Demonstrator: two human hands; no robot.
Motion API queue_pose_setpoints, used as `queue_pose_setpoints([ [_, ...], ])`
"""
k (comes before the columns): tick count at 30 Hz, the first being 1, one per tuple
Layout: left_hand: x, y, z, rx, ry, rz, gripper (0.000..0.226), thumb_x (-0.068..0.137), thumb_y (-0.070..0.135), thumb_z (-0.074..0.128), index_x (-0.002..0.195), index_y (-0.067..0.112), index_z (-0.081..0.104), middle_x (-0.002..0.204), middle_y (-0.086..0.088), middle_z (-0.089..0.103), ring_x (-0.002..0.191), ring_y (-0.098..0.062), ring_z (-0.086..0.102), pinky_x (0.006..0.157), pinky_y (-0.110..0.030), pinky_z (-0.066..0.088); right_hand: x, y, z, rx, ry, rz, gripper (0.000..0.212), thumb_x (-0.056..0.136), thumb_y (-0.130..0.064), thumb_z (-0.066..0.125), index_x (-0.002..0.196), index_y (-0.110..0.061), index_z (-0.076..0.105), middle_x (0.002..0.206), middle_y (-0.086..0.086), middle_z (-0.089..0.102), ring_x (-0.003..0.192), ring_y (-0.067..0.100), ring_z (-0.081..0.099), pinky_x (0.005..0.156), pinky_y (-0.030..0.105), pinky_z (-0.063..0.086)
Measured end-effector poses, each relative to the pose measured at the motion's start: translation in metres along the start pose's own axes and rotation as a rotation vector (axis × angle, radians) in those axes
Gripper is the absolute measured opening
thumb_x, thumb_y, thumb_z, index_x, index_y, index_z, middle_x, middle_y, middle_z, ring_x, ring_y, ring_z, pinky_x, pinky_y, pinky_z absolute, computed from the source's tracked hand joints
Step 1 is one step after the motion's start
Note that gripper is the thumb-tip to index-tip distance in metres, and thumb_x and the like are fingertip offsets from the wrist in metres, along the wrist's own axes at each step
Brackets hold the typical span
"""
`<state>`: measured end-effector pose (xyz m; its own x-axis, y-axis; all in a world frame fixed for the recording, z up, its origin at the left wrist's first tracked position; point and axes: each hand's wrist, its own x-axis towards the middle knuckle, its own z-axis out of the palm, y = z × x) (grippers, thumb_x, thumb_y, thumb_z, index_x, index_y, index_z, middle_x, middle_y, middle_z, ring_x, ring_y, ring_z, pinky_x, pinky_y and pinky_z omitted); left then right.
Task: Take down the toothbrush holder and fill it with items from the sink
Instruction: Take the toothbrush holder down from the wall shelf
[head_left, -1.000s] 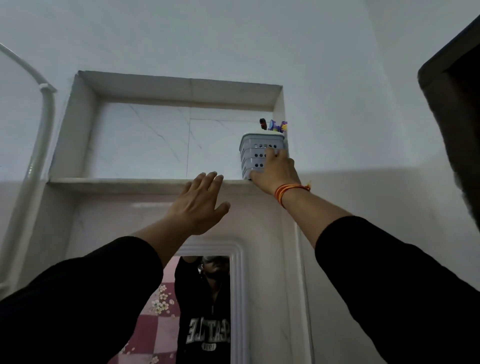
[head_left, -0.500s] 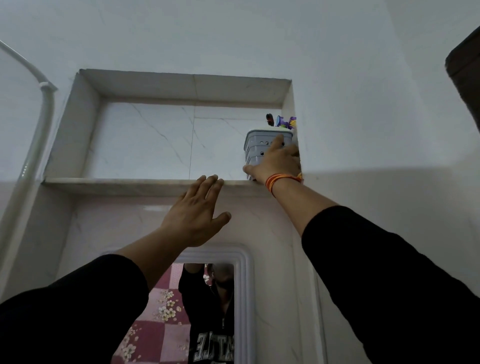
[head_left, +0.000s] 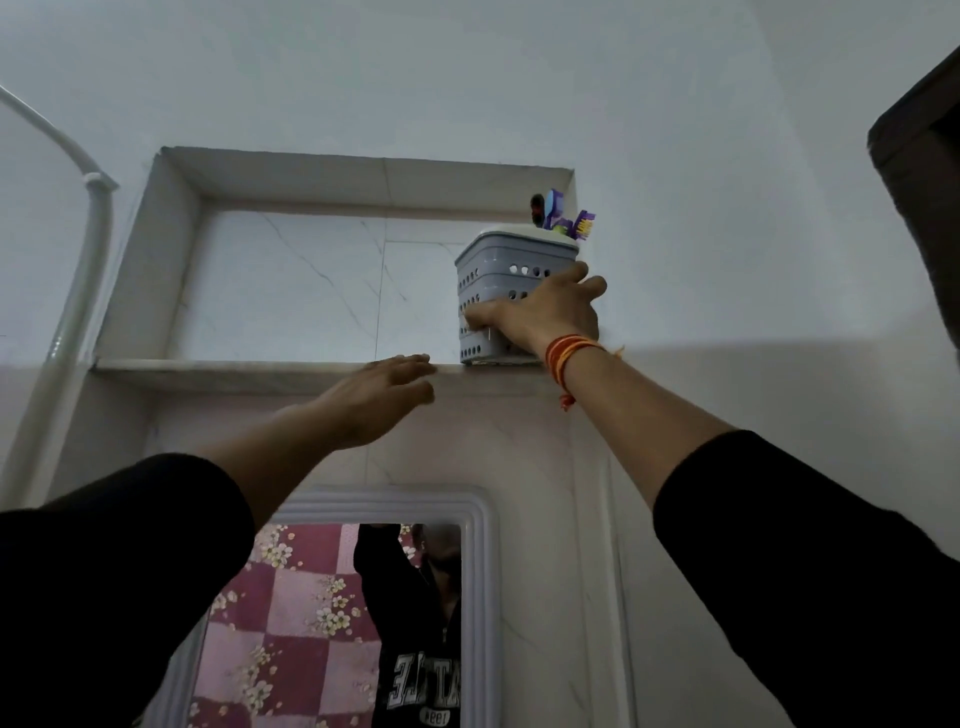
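Observation:
A grey perforated toothbrush holder (head_left: 498, 270) stands at the right end of a marble wall niche, on its ledge (head_left: 234, 370). Purple toothbrush heads (head_left: 566, 221) stick out of its top. My right hand (head_left: 545, 312) is wrapped around the holder's lower front, thumb on the left face and fingers on the right side. An orange thread band is on that wrist. My left hand (head_left: 382, 397) is raised flat with fingers together, fingertips at the ledge's front edge, holding nothing. The sink is out of view.
The niche's right wall (head_left: 567, 182) sits close beside the holder. A white pipe (head_left: 78, 270) runs down the left wall. Below the ledge hangs a white-framed mirror (head_left: 480, 571) reflecting a person in black. A dark door frame (head_left: 919, 166) is at the right edge.
My right hand has closed around the holder, which now looks shifted toward the ledge's front edge. My left hand has risen to the ledge and its fingers have come together.

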<state>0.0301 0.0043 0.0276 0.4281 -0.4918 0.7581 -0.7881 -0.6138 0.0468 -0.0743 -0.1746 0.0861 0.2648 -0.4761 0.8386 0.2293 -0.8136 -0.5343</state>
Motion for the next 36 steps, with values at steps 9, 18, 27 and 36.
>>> queue_pose_setpoints([
  [9,-0.072,-0.002,0.03,-0.178,0.03,-0.054,0.046,0.102,0.036,0.051,0.147,0.026,0.047,0.155,-0.002,0.045,0.134,-0.021,0.048,0.102,-0.035,0.041,-0.093,0.016,-0.037,0.1,-0.127,-0.064,0.125,0.054,-0.062,0.095,0.145,-0.009,0.028,0.14,0.008,0.054,0.126,0.028,0.06,0.092,0.036,0.053],
  [18,-0.203,-0.036,0.127,-0.39,-0.152,-0.093,0.029,0.1,0.02,0.057,0.127,0.019,0.066,0.116,0.011,0.065,0.097,-0.005,0.064,0.076,-0.009,0.047,-0.268,0.119,0.008,0.217,-0.175,0.02,0.138,0.036,-0.072,0.091,0.15,-0.018,0.035,0.142,0.001,0.052,0.125,0.02,0.061,0.092,0.028,0.052],
  [27,-0.325,-0.08,0.261,-0.444,-0.571,-0.162,0.025,0.097,0.02,0.061,0.118,0.018,0.073,0.116,0.005,0.073,0.095,-0.003,0.066,0.082,-0.018,0.052,-0.47,0.216,0.058,0.225,-0.222,0.389,0.134,0.044,-0.033,0.107,0.15,-0.006,0.031,0.143,0.002,0.05,0.127,0.01,0.056,0.099,0.006,0.045],
  [36,-0.383,-0.087,0.399,-0.318,-1.087,-0.083,0.035,0.091,0.022,0.065,0.125,0.017,0.07,0.126,-0.005,0.07,0.115,-0.02,0.064,0.094,-0.021,0.046,-0.659,0.288,0.062,0.07,-0.274,0.821,0.144,0.032,-0.03,0.104,0.153,-0.028,0.028,0.138,-0.005,0.059,0.123,0.016,0.064,0.105,0.04,0.057],
])
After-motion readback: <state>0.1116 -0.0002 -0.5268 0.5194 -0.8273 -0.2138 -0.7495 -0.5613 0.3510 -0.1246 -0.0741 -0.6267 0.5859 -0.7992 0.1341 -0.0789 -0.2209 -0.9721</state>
